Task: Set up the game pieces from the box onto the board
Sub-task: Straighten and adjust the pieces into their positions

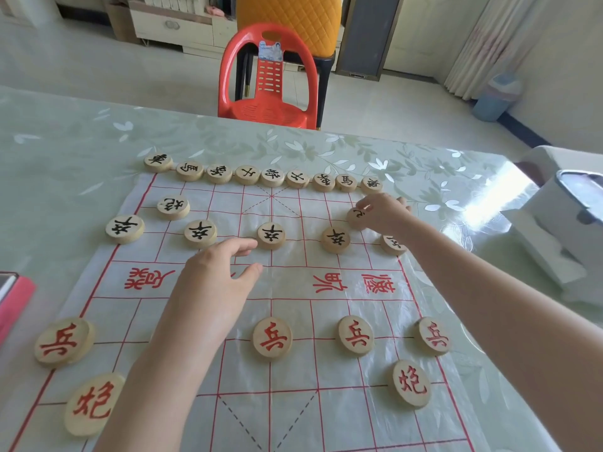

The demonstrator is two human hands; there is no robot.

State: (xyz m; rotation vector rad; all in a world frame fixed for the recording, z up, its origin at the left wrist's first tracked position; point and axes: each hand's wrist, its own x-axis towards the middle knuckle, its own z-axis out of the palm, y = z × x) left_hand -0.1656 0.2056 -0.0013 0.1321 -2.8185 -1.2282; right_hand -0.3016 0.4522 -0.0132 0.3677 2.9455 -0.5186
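head view | worn on head | faces forward-down | close over board (293,321)

On the desk (81,141), the right grip (383,213) pinches a black-lettered piece (356,220) at the far right of the board (326,402), just nearer than the far row of pieces (247,175). The left grip (215,275) is spread, fingers relaxed, over the board's middle.
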